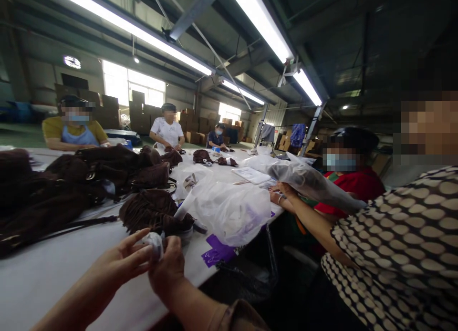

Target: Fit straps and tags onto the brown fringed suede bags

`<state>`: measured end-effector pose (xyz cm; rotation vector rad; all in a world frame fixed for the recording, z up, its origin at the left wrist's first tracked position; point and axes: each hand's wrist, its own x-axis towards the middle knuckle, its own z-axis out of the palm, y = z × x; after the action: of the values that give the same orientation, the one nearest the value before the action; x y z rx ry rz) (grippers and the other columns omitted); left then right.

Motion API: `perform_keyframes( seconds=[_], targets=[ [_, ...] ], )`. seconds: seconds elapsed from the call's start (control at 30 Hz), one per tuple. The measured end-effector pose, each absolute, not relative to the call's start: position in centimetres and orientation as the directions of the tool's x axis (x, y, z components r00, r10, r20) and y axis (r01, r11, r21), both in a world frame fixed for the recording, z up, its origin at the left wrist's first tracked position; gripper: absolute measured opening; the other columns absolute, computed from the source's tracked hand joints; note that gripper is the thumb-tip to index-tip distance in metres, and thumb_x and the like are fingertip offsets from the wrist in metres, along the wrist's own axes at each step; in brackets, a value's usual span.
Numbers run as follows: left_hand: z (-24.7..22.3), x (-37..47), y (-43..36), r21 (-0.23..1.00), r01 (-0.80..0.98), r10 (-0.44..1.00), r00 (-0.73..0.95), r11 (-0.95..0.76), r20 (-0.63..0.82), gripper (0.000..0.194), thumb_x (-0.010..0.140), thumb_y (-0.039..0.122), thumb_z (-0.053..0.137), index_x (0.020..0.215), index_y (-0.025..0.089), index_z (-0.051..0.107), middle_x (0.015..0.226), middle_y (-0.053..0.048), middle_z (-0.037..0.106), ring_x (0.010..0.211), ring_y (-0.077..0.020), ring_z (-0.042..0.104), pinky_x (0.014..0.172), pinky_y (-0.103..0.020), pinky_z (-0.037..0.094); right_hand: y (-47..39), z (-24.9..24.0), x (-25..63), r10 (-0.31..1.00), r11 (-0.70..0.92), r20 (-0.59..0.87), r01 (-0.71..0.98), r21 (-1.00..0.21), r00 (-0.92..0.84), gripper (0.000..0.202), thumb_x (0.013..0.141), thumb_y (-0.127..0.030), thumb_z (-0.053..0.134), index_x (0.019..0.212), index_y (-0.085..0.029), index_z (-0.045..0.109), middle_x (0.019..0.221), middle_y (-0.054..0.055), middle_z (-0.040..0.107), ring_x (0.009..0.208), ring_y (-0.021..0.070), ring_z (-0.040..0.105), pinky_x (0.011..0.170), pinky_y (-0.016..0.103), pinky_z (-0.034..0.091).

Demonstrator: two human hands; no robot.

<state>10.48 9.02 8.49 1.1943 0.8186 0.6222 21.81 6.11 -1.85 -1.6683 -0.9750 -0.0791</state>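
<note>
Pinching white wad (156, 244) near desk (53, 274) front edge, both hands' fingers clamped on it; best keep grip snug, bag (153, 212) close.

Both hands, left hand (119, 262) and right hand (168, 269), meet on a paper wad (154, 243) at the near table (53, 274) edge. The fringed bag (152, 209) lies just beyond, with the plastic bag (232, 209) to its right.

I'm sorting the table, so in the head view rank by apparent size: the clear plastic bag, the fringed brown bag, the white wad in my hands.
1. Clear plastic bag
2. Fringed brown bag, close behind it
3. White wad, smallest although nearest the camera
</note>
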Motion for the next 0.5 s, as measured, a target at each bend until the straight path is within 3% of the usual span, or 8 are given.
perform_keyframes(
  seconds=[0.1, 0.23, 0.37, 0.5],
  targets=[
    [9.3, 9.9, 8.9, 0.949, -0.012, 0.717, 0.658, 0.314, -0.229, 0.097, 0.054, 0.045, 0.09, 0.138, 0.025, 0.046, 0.119, -0.011, 0.069, 0.11, -0.0286, 0.066, 0.081, -0.031, 0.058, 5.2, -1.1, 22.0, 0.562, 0.112, 0.581, 0.642, -0.758, 0.588, 0.034, 0.081, -0.04, 0.059, 0.105, -0.016, 0.056, 0.101, 0.014, 0.065, 0.091, 0.0274, 0.065, 0.084, 0.046, 0.053],
    [8.7, 9.7, 9.0, 0.952, -0.093, 0.725, 0.671, 0.292, -0.157, 0.08, 0.06, 0.041, 0.087, 0.129, 0.018, 0.054, 0.118, -0.015, 0.069, 0.105, -0.0276, 0.067, 0.082, -0.034, 0.055, 3.8, 0.0, 21.8, 0.716, 0.277, 0.445, 0.365, -0.889, 0.538, 0.031, 0.09, -0.038, 0.053, 0.11, -0.018, 0.063, 0.105, 0.01, 0.071, 0.098, 0.0222, 0.066, 0.089, 0.037, 0.052],
    [5.5, 9.5, 10.9, 0.982, -0.032, 0.905, 0.394, 0.185, -0.158, 0.049, 0.066, 0.032, 0.08, 0.108, 0.013, 0.063, 0.094, -0.012, 0.073, 0.083, -0.0231, 0.07, 0.07, -0.031, 0.051, 2.3, -0.7, 22.6, 0.708, 0.239, 0.347, 0.254, -0.937, 0.615, 0.037, 0.089, -0.048, 0.057, 0.102, -0.016, 0.07, 0.104, 0.01, 0.072, 0.102, 0.0243, 0.064, 0.096, 0.04, 0.048],
    [2.6, 8.9, 12.3, 0.961, 0.082, 0.918, 0.284, 0.263, -0.276, 0.032, 0.071, 0.036, 0.077, 0.09, 0.013, 0.066, 0.084, -0.011, 0.071, 0.08, -0.0229, 0.068, 0.065, -0.029, 0.049, 1.4, -1.9, 23.5, 0.713, 0.284, 0.133, -0.11, -0.953, 0.689, 0.044, 0.085, -0.055, 0.061, 0.1, -0.013, 0.068, 0.098, 0.011, 0.071, 0.095, 0.025, 0.066, 0.085, 0.041, 0.053]
  ],
)
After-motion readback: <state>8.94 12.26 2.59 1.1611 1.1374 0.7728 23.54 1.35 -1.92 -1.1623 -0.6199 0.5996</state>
